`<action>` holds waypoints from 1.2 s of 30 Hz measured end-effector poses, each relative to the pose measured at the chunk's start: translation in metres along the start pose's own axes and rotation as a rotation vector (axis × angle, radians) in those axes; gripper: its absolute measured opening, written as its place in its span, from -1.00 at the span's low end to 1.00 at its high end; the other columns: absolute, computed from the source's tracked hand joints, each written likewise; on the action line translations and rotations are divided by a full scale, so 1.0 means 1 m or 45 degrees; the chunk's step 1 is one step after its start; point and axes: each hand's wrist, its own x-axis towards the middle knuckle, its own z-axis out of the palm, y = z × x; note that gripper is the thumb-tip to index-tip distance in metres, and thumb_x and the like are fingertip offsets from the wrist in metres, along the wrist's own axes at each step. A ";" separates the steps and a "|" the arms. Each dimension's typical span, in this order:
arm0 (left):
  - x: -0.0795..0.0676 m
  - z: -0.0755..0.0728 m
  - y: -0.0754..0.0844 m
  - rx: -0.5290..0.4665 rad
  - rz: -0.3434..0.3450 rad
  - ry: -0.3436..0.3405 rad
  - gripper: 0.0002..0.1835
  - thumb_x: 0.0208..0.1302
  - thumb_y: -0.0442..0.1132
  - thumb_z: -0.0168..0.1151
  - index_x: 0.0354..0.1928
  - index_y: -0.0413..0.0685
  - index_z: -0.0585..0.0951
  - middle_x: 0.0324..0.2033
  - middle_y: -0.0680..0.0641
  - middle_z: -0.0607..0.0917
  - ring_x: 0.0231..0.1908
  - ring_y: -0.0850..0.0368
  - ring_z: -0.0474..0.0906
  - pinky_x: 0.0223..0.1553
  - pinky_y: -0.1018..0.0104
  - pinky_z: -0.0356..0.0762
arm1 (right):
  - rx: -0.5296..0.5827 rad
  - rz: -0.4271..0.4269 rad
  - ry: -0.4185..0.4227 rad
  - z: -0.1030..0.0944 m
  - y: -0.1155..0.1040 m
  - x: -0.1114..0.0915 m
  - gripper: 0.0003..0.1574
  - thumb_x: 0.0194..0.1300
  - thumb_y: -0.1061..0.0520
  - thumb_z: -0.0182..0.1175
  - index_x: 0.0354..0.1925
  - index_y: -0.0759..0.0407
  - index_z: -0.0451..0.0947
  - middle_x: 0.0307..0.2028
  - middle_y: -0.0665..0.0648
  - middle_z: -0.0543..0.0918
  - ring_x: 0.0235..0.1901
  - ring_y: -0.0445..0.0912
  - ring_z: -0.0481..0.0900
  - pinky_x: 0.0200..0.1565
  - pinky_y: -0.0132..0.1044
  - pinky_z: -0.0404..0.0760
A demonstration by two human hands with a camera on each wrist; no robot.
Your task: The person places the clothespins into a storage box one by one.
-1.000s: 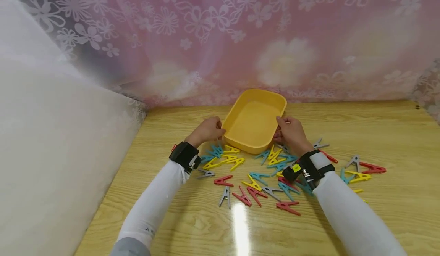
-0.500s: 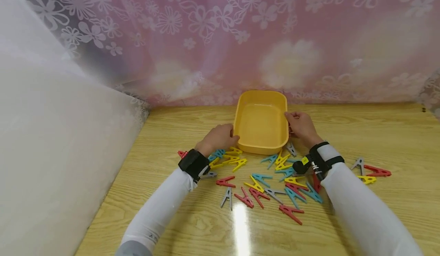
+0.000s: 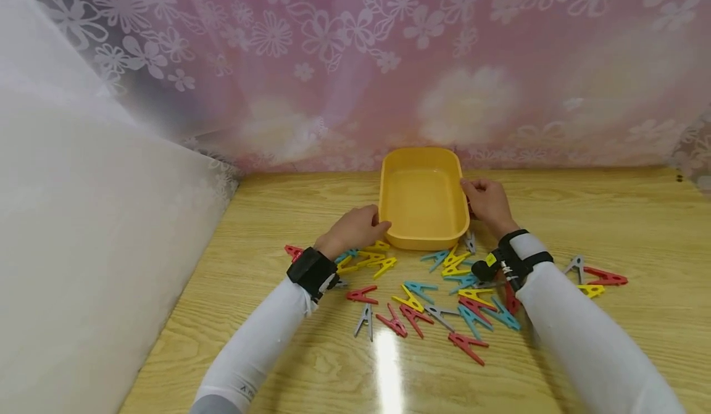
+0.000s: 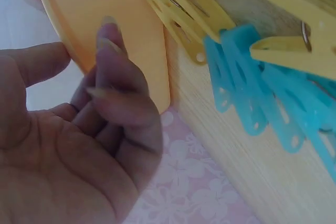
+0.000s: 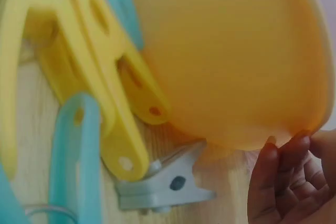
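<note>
A yellow plastic basin (image 3: 424, 204) stands upright at the back of the table, its inside bare. My left hand (image 3: 355, 229) grips its near left rim, thumb over the edge and fingers curled against the outer wall. On the opposite side, my right hand (image 3: 489, 204) pinches the right rim between thumb and fingers. Close by the left hand lie yellow clothespins (image 4: 178, 19) and blue clothespins (image 4: 252, 82). A grey clothespin (image 5: 168, 182) lies beside the basin near the right hand, with yellow ones (image 5: 113, 93) next to it.
Several red, blue, yellow and grey clothespins (image 3: 413, 318) are scattered over the wooden table (image 3: 266, 364) in front of the basin. More lie at the right, among them a red clothespin (image 3: 605, 276). A pink flowered curtain (image 3: 355, 93) hangs right behind the basin.
The basin has turned from a slant to nearly straight and shifted slightly right, both hands moving with it. A red clothespin at the left has come into view. Over the last half second little moved.
</note>
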 end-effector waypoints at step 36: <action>0.092 0.008 -0.011 -0.522 -0.230 0.429 -0.67 0.41 -0.01 0.03 -0.26 -0.18 0.39 -0.51 -0.09 0.42 -0.63 0.11 0.37 -0.62 0.34 0.36 | 0.017 -0.128 0.143 -0.033 0.032 -0.047 -0.12 0.44 -0.38 -0.37 0.00 0.36 0.45 -0.33 0.31 0.52 -0.60 -0.05 0.53 -0.53 -0.26 0.56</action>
